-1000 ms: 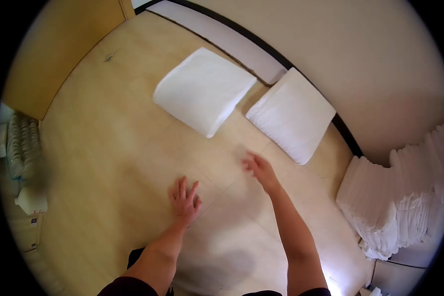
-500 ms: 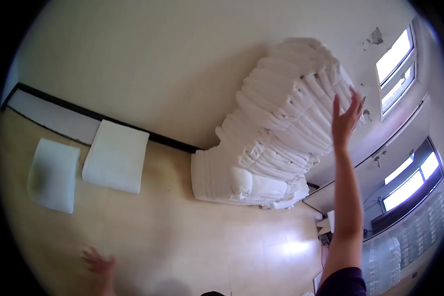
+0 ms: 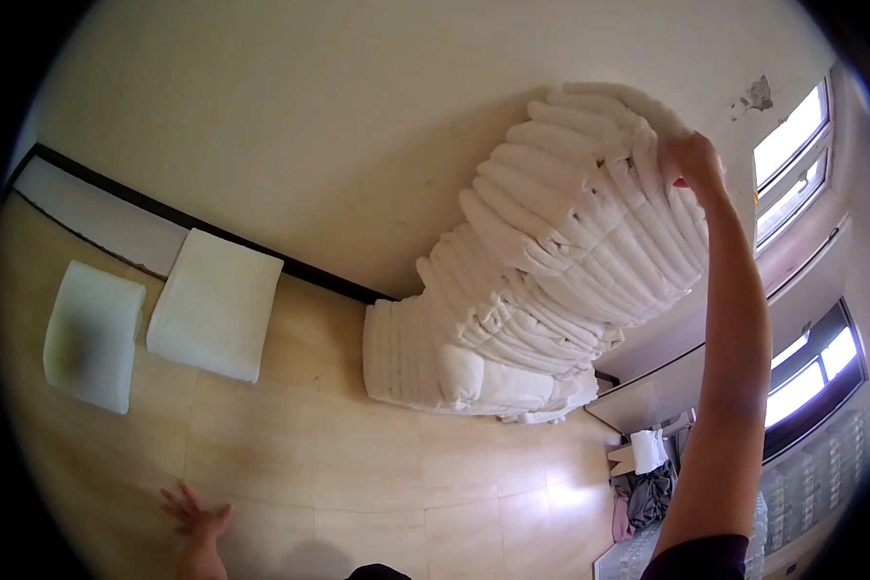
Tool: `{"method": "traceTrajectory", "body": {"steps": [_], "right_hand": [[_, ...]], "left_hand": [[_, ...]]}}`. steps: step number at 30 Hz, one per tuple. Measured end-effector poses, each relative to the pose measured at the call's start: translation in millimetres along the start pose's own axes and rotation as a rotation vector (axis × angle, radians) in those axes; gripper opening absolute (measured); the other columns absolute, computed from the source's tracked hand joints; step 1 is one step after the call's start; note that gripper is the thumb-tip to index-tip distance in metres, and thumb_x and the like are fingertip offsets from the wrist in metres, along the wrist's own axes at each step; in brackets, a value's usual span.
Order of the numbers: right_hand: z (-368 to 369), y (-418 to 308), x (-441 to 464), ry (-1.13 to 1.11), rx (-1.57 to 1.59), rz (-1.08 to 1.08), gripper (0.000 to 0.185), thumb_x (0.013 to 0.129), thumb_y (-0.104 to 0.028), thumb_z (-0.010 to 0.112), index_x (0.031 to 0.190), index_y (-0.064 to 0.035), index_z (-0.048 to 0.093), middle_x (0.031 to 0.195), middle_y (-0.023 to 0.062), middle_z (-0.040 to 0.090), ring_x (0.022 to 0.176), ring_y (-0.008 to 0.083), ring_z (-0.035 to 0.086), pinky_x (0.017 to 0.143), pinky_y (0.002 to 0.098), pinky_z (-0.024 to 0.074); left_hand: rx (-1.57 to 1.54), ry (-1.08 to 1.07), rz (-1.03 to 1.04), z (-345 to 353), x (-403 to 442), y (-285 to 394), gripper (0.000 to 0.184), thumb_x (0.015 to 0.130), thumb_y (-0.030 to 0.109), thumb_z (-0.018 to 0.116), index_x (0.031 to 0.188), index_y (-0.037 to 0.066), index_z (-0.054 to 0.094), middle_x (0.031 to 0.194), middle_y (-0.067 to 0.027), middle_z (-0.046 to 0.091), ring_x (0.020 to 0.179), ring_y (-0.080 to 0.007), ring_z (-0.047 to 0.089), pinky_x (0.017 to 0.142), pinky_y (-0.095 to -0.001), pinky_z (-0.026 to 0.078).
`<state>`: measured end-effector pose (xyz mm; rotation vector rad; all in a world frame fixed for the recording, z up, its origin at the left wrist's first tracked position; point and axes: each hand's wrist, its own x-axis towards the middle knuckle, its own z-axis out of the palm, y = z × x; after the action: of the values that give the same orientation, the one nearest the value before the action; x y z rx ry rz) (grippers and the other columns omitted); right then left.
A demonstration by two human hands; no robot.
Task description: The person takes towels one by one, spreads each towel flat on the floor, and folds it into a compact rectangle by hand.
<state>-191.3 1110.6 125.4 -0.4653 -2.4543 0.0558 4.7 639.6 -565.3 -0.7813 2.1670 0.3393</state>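
A tall, leaning stack of folded white towels (image 3: 551, 242) stands against the wall in the head view. At its upper end my right hand (image 3: 694, 162) is closed round the near edge of the top towel (image 3: 628, 97); some of its fingers are hidden behind the cloth. That towel bows up a little from the ones beneath. Low on the left, my left hand (image 3: 198, 522) hangs above the floor with its fingers spread, holding nothing and far from the stack.
Two flat white folded pieces lie to the left: a nearer pad (image 3: 92, 338) and a larger one (image 3: 217, 304) by the dark baseboard (image 3: 329, 278). Grey cloth (image 3: 650, 498) and clear-wrapped goods (image 3: 822, 483) are at the right, below windows (image 3: 793, 130).
My right hand has gone from open beside the stack to closed on the top towel's edge. The view has shifted slightly; my left hand stays open.
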Motion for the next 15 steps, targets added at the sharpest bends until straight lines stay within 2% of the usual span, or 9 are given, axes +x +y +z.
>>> {"method": "traceTrajectory", "body": {"steps": [2,5,6,9,10,14,15], "right_hand": [[2,25,12,0.162,0.142,0.032,0.04,0.08,-0.03,0.057,0.104,0.0014,0.055,0.09,0.0118,0.06,0.079,0.0212,0.061,0.056,0.0331,0.0559],[3,66,23,0.281,0.53,0.143,0.037,0.083,-0.026,0.054,0.11,-0.0003,0.052,0.092,0.0114,0.059,0.077,0.0232,0.061,0.057,0.0341,0.0565],[-1,96,36,0.263,0.669,0.183,0.038,0.084,-0.024,0.053,0.115,-0.0011,0.048,0.1,0.0128,0.056,0.084,0.026,0.06,0.064,0.0366,0.0569],[4,111,12,0.385,1.037,0.085,0.045,0.085,-0.02,0.052,0.121,0.0013,0.039,0.113,0.0171,0.048,0.09,0.03,0.057,0.067,0.0401,0.0578],[4,114,2,0.4,1.099,0.054,0.045,0.084,-0.016,0.052,0.123,-0.0006,0.037,0.116,0.0168,0.047,0.097,0.0319,0.054,0.073,0.041,0.0566],[-22,109,-9,0.524,1.102,-0.008,0.042,0.083,-0.015,0.051,0.12,0.0008,0.041,0.121,0.0178,0.041,0.105,0.0322,0.049,0.077,0.0409,0.0556],[-67,145,13,0.488,0.844,-0.099,0.041,0.082,-0.017,0.055,0.117,0.0012,0.044,0.114,0.0171,0.048,0.1,0.0311,0.053,0.075,0.0373,0.0545]], "left_hand": [[0.003,-0.005,0.0,-4,-4,1,0.123,0.057,0.057,0.072,0.14,0.026,-0.014,0.143,-0.01,-0.028,0.134,-0.0379,-0.013,0.096,-0.0639,0.025],[0.003,0.031,0.027,2,4,-2,0.123,0.057,0.057,0.072,0.14,0.026,-0.013,0.144,-0.0096,-0.026,0.134,-0.038,-0.011,0.096,-0.064,0.024],[-0.002,0.047,0.042,7,8,-1,0.123,0.057,0.058,0.072,0.14,0.027,-0.012,0.144,-0.0095,-0.026,0.134,-0.0381,-0.011,0.096,-0.0642,0.024],[0.035,0.048,0.001,4,12,2,0.123,0.056,0.058,0.073,0.14,0.029,-0.012,0.144,-0.0091,-0.025,0.134,-0.0381,-0.009,0.096,-0.065,0.024],[0.067,0.031,-0.006,-3,10,5,0.122,0.056,0.058,0.072,0.14,0.03,-0.012,0.145,-0.0091,-0.024,0.134,-0.0381,-0.008,0.095,-0.0659,0.023],[0.102,0.049,-0.011,8,16,1,0.122,0.055,0.06,0.072,0.14,0.032,-0.011,0.145,-0.0093,-0.023,0.135,-0.0378,-0.006,0.093,-0.069,0.022],[0.081,0.075,-0.006,17,26,0,0.121,0.055,0.061,0.072,0.14,0.032,-0.01,0.145,-0.0093,-0.022,0.135,-0.0376,-0.006,0.092,-0.0696,0.021]]}}
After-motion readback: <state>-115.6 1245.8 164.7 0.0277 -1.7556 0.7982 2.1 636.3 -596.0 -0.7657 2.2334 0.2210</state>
